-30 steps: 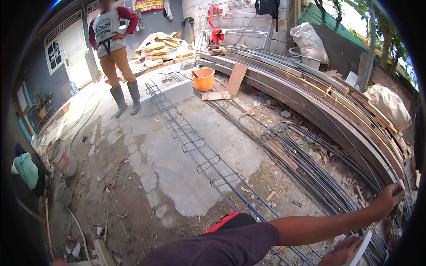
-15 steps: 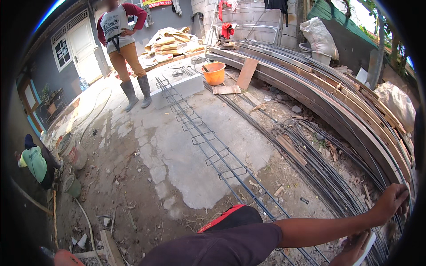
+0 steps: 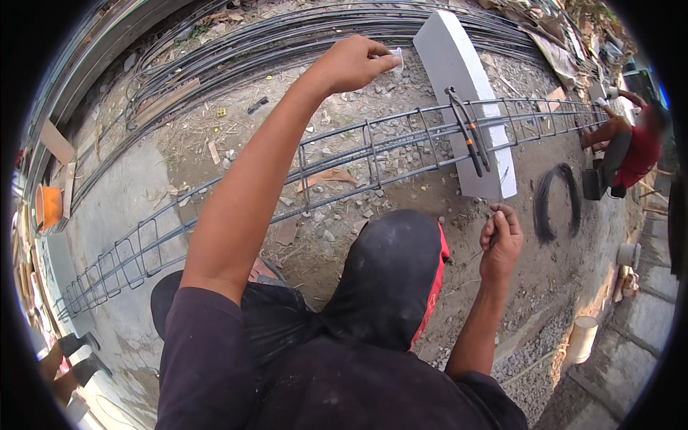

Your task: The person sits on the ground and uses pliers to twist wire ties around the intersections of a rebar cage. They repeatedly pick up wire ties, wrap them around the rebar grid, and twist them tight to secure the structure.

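A long rebar cage [image 3: 373, 152] runs across in front of me, passing over a white block [image 3: 459, 64]. My left hand [image 3: 355, 64] is raised beyond the cage, its fingers pinching a small clear thing that looks like a plastic cup [image 3: 395, 60]. Near the block's closer end, my right hand [image 3: 500, 240] is closed, with thin wire [image 3: 471, 259] sticking out from its fingers. Pincers [image 3: 469, 132] with black and orange handles rest on the cage above the block; neither hand touches them.
Loose rebar [image 3: 287, 39] lies along the far side. A coil of dark wire [image 3: 542, 208] is on the ground at right, near a crouching person in red [image 3: 638, 154] at the cage's end. An orange bucket [image 3: 49, 208] and another person's boots [image 3: 89, 369] are at left.
The view has swung right, so the cage now crosses from side to side. The white block, pincers and both hands have come into fuller view. My left arm now reaches over the cage.
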Action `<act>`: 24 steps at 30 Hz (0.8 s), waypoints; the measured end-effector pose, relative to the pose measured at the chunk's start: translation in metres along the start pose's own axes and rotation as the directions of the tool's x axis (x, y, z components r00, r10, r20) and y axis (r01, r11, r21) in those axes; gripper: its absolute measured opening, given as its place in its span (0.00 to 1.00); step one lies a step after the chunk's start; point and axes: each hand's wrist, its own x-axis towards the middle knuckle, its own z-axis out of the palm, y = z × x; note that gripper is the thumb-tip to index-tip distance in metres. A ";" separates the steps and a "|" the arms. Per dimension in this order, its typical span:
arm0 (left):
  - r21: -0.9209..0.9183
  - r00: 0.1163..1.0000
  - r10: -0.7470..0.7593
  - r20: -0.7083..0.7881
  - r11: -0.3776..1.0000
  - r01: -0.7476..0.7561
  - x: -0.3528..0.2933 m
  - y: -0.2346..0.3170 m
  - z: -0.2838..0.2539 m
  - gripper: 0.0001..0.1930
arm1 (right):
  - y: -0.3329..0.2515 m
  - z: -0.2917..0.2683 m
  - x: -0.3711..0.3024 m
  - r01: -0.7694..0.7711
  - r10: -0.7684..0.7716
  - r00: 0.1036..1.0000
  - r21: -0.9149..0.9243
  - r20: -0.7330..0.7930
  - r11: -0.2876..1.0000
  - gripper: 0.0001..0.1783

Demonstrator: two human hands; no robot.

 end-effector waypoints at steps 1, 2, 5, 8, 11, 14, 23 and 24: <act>-0.029 0.994 -0.062 0.094 0.997 0.065 -0.003 -0.013 0.019 0.27 | 0.037 -0.010 -0.010 -0.099 0.100 0.994 0.010 -0.051 0.995 0.10; -0.016 0.990 -0.078 0.121 0.997 0.080 -0.007 -0.031 0.039 0.25 | 0.069 -0.013 -0.021 -0.189 0.190 0.980 0.026 -0.062 0.982 0.10; -0.026 0.978 -0.164 0.127 0.985 0.169 -0.033 -0.058 0.081 0.24 | 0.121 0.007 -0.042 -0.241 0.240 0.970 0.001 0.031 0.971 0.11; -0.048 0.963 -0.214 0.161 0.973 0.225 -0.049 -0.078 0.105 0.21 | 0.134 0.039 -0.041 -0.163 0.152 0.959 0.026 0.239 0.986 0.12; 0.042 0.962 -0.240 0.131 0.971 0.236 -0.057 -0.072 0.100 0.21 | 0.135 0.062 -0.024 -0.163 0.156 0.901 -0.016 0.404 0.986 0.12; 0.065 0.951 -0.289 0.111 0.957 0.283 -0.063 -0.085 0.095 0.24 | 0.138 0.084 -0.009 -0.148 0.195 0.877 -0.138 0.439 0.979 0.14; 0.168 0.932 -0.363 -0.006 0.918 0.359 -0.073 -0.066 0.095 0.26 | 0.157 0.128 0.011 0.235 -0.079 0.883 -0.288 0.463 0.928 0.11; 0.196 0.920 -0.390 -0.039 0.900 0.390 -0.078 -0.058 0.094 0.26 | 0.153 0.132 0.010 0.230 -0.065 0.880 -0.302 0.471 0.925 0.09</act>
